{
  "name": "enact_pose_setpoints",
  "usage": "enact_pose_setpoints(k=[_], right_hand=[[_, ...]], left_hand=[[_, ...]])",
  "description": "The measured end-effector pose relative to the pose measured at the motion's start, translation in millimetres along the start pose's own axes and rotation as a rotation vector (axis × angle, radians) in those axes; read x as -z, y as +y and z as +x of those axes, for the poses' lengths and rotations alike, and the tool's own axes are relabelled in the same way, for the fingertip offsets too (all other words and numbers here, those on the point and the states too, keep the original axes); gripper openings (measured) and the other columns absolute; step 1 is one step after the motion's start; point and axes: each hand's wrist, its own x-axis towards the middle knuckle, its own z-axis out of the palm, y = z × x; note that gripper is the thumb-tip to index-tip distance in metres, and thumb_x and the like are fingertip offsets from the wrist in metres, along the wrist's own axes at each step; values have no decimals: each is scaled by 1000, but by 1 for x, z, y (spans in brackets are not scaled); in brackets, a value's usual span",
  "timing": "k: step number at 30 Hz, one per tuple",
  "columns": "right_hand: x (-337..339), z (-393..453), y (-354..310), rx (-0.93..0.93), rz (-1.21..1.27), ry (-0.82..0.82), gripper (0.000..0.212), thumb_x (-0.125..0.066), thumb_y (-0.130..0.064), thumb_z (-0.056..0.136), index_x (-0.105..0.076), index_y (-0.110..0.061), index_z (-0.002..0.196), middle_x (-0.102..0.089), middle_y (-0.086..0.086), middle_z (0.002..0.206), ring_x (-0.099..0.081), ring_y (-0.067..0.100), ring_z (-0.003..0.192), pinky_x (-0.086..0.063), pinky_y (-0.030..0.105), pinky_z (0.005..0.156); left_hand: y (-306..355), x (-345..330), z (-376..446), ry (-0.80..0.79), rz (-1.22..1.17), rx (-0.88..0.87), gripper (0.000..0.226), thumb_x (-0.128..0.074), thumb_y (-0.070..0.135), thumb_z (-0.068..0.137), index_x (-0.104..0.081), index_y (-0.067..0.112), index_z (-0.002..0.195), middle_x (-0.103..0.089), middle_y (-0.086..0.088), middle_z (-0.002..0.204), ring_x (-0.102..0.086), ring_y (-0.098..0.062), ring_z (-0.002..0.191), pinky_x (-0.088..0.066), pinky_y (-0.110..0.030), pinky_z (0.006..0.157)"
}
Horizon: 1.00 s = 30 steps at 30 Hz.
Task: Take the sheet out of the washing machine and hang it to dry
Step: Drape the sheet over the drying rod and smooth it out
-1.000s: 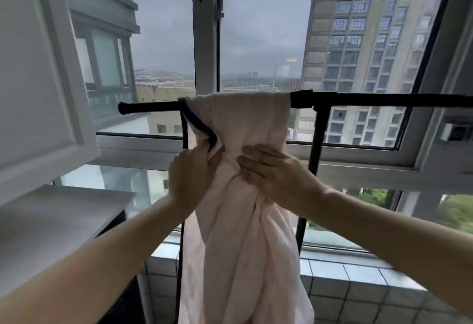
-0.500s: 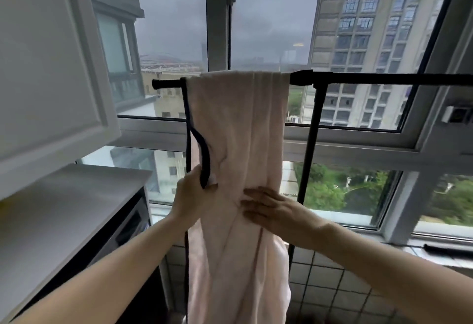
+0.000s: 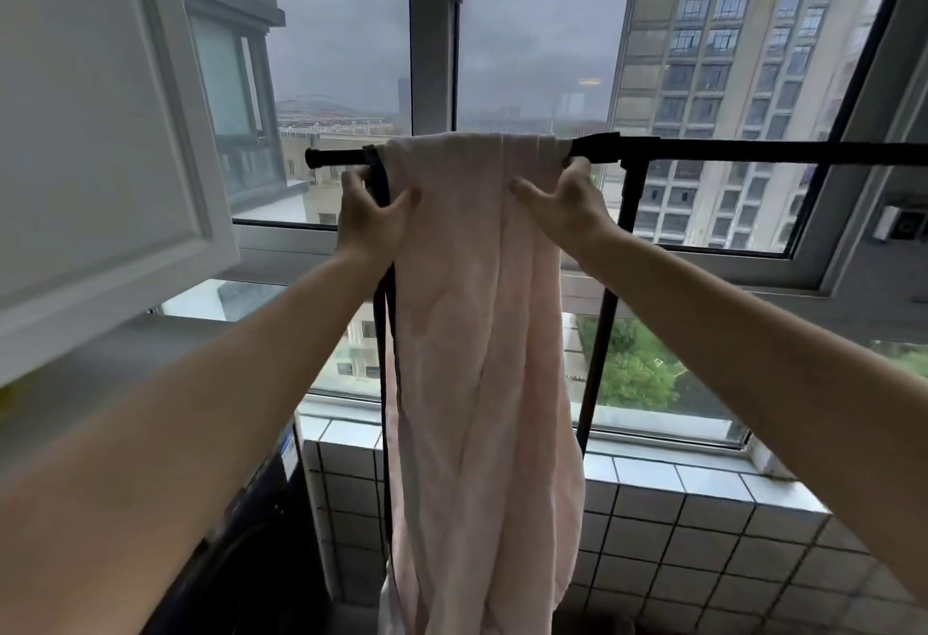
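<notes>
On the far left a white cupboard door [image 3: 95, 122] hangs open. Below it, low down, is the dark washing machine [image 3: 251, 559]. Next comes the person's left hand [image 3: 374, 217]. Its grip is pinching the left edge of the pink sheet [image 3: 482, 333], with the thumb in front and the fingers behind, just under the bar. A dark blue strip [image 3: 384, 333] runs down that left edge of the sheet.

The sheet is draped over the black rail [image 3: 753, 152] of a drying rack and hangs down long and bunched in folds, almost to the floor. It sits near the left end of the rail.

On the other side, the right hand [image 3: 572, 212] holds the right edge of the sheet near the top. Its grip is also pinching the cloth, thumb in front, fingers up by the rail.

A black pole [image 3: 610, 313] stands just right of the sheet. Behind everything is a big window [image 3: 432, 32], a tiled ledge [image 3: 693, 484] and a tall building [image 3: 743, 57] outside.
</notes>
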Motion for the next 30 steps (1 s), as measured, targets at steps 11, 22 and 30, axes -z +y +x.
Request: enact_pose_setpoints(k=[11, 22, 30], right_hand=[[-26, -18, 30, 200, -454, 291, 26, -36, -30, 101, -48, -9, 95, -62, 20, 93, -58, 37, 89, -27, 33, 63], [-39, -54, 52, 356, -556, 408, 37, -32, -35, 102, -52, -4, 99, -64, 23, 76, -62, 42, 71, -35, 37, 54], [-95, -125, 131, 239, -695, 195, 13, -63, -8, 85, -55, 2, 88, -53, 14, 44, -56, 33, 35, -37, 28, 35]], left_hand=[[-29, -21, -12, -23, 378, -632, 26, -48, 5, 94, -55, 11, 118, -68, -11, 110, -66, -30, 95, -51, -38, 70], [-47, -10, -40, -14, 386, -743, 38, -45, 1, 92, -59, 11, 126, -64, -9, 115, -63, -27, 96, -52, -36, 76], [-100, 12, -91, -354, 661, -600, 44, -35, 22, 89, -58, 19, 126, -62, -4, 121, -66, -36, 93, -55, -45, 77]])
